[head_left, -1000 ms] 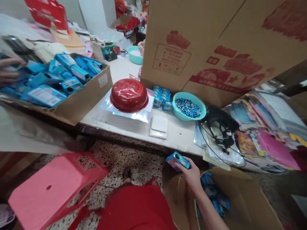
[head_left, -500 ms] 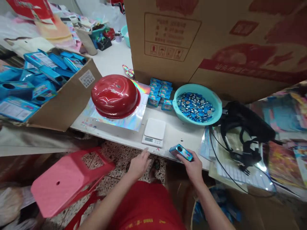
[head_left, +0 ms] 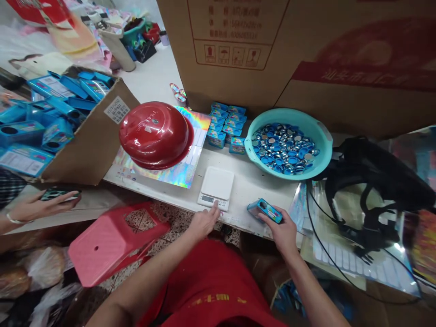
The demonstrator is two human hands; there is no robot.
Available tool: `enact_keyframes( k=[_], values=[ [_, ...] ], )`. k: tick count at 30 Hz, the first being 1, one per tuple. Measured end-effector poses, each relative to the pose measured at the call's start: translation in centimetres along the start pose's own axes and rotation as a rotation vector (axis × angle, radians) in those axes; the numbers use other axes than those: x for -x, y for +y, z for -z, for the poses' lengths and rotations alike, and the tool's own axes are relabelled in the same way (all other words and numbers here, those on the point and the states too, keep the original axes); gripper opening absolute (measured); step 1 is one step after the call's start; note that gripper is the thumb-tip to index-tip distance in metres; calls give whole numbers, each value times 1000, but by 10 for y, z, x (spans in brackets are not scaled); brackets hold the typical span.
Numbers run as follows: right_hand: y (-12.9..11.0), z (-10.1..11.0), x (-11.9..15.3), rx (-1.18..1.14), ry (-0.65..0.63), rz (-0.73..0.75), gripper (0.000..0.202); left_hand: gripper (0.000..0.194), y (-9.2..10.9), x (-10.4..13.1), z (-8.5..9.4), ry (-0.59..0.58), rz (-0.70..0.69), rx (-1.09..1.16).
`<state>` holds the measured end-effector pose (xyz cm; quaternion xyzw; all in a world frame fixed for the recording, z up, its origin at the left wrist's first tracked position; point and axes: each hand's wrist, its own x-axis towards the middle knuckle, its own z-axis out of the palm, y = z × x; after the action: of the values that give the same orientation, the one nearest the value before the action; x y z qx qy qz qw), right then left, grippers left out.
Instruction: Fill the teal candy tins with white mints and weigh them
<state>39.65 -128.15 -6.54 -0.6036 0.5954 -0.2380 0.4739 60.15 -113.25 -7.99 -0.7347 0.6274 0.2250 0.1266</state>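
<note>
Glossy blue card, bright with print, wraps the small box (head_left: 255,210) gripped in my right hand (head_left: 285,230), my fingers and thumb closed about its near end and covering part of it. A dark round hole shows in its upper face; whether its base touches the tabletop (head_left: 240,175) near the front edge, I can't tell. My left hand (head_left: 203,223) grips nothing, its fingers loosely bent and one fingertip on the button strip of the flat white scale (head_left: 218,181); that finger hides some buttons, and the display is too small to read. Behind the scale, little blue packs (head_left: 216,139) stand clustered, the rear ones partly hidden. Right of them, a smooth turquoise basin (head_left: 326,152) holds shiny round discs (head_left: 289,147), blue and silver. A glossy red bowl (head_left: 155,132) sits upside down on a rainbow-sheened sheet (head_left: 191,162), concealing whatever lies beneath. The big brown carton (head_left: 225,91) is cut off at the top. At the left, another person's hand (head_left: 51,206) holds a dark patterned object (head_left: 56,194) I can't make out, and the sleeve runs off the edge.
</note>
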Motion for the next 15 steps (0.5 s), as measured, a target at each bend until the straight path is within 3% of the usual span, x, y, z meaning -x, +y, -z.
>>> enact_keyframes(
  k=[4,9,15],
  values=[
    [1,-5,-1,7,24,-9,52,38,-1,5,4,16,-39,-1],
    [10,-15,1,23,92,12,51,30,-2,19,-9,80,-73,4],
    [16,-16,6,37,115,14,50,28,-7,7,-8,70,-56,-6]
  ],
)
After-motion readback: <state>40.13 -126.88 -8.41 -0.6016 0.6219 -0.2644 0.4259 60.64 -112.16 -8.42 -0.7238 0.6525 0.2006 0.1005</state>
